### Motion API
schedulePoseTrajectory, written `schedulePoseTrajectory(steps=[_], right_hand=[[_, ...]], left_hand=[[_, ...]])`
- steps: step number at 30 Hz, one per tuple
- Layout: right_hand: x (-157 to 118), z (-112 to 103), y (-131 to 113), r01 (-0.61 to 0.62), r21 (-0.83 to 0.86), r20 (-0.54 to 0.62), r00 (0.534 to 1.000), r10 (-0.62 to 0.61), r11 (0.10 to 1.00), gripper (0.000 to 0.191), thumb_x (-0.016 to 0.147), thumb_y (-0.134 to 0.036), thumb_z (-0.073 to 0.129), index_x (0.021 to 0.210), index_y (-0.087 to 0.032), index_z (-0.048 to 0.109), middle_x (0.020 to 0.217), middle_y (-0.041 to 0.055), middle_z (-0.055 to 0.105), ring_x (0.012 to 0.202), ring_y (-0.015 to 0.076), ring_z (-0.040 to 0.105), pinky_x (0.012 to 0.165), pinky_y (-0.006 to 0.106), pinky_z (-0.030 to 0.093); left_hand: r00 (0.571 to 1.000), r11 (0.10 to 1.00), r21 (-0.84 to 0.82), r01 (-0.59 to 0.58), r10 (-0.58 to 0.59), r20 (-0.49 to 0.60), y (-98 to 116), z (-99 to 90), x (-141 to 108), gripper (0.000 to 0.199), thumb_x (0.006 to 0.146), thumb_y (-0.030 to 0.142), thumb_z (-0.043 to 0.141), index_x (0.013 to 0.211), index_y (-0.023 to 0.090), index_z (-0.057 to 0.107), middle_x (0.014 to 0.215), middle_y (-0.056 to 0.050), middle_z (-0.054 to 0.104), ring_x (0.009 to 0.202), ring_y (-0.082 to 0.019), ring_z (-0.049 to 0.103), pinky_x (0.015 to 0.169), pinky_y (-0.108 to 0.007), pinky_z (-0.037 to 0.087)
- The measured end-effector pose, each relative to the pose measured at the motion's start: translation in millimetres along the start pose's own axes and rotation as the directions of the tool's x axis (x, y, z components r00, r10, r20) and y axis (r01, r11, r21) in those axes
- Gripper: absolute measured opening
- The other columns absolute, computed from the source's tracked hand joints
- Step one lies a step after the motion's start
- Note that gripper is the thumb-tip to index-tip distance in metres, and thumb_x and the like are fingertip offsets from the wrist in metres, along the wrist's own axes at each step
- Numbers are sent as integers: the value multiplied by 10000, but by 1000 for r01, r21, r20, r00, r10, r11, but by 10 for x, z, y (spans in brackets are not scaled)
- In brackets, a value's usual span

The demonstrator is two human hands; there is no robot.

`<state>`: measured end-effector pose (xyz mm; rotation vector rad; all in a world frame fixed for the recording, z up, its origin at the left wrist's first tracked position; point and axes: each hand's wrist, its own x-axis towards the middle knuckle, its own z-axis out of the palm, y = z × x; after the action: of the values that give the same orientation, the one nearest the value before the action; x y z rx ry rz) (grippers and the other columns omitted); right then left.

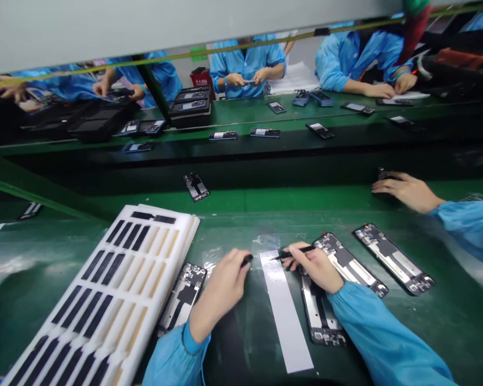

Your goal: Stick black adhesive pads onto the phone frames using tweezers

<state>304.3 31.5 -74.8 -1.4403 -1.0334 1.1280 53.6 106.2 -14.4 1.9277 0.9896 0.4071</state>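
Note:
My left hand [221,289] pinches a small black item [247,260] at its fingertips, just right of an open phone frame with exposed circuit boards [182,296]. My right hand [312,266] grips black tweezers [300,250], with their tips over the top of a white strip of backing sheet [285,311]. That strip lies between my hands on a green bench mat [454,332]. Under my right wrist sits a second phone frame [322,316], a third [348,265] lies just beyond my right hand, and a fourth [393,259] lies further right.
A white foam sheet [104,300] holding rows of black and tan strips lies to my left. A co-worker's hand [406,192] in a blue sleeve rests on a dark item at right. Across a raised green shelf [241,115], people in blue smocks handle phones.

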Motion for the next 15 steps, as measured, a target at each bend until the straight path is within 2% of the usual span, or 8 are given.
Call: schedulePoseTrajectory(steps=[1, 3, 5, 7, 11, 15], right_hand=[[-35, 32, 19, 22, -30, 23, 1000, -21, 999, 496, 875, -662, 603, 849, -182, 727, 738, 79, 765, 609, 203, 714, 586, 317, 592], [-77, 72, 36, 89, -90, 52, 995, -84, 992, 475, 908, -631, 577, 826, -191, 737, 781, 78, 765, 678, 212, 730, 651, 323, 607], [-91, 54, 34, 145, -138, 69, 988, -137, 980, 444, 933, -595, 563, 847, -201, 750, 803, 75, 766, 718, 216, 732, 679, 319, 608], [-95, -24, 36, 164, -173, 68, 986, -154, 971, 413, 951, -562, 556, 894, -206, 758, 792, 73, 762, 699, 208, 721, 651, 308, 603], [-109, -230, 101, 121, -182, 62, 992, -111, 976, 418, 956, -553, 561, 934, -180, 749, 757, 74, 748, 584, 177, 682, 566, 291, 584], [-130, -314, 176, 79, -119, 81, 994, -69, 990, 417, 956, -552, 568, 958, -166, 727, 734, 67, 744, 586, 174, 702, 605, 288, 606]], left_hand=[[997, 999, 46, -26, 23, 75, 28, 38, -76, 269, 921, 169, 510, 1131, 260, 651, 1072, -64, 658, 1013, -256, 620, 918, -380, 465], [975, 965, 245, -98, 44, 219, 77, 134, -191, 440, 881, 50, 453, 1237, 251, 615, 1231, -87, 640, 1090, -272, 622, 916, -387, 491], [953, 856, 489, -171, 18, 302, 110, 234, -244, 657, 786, -61, 392, 1370, 212, 521, 1451, -121, 522, 1208, -303, 579, 956, -429, 502], [946, 740, 639, -213, -7, 323, 133, 321, -247, 800, 695, -98, 392, 1444, 177, 438, 1574, -136, 392, 1241, -325, 559, 965, -467, 517], [933, 637, 716, -286, 17, 359, 176, 438, -196, 846, 646, -80, 440, 1459, 151, 401, 1638, -150, 277, 1154, -320, 611, 882, -462, 572], [927, 605, 731, -316, 31, 375, 204, 516, -139, 846, 650, -71, 449, 1461, 166, 402, 1661, -119, 227, 1109, -291, 633, 820, -421, 595]])
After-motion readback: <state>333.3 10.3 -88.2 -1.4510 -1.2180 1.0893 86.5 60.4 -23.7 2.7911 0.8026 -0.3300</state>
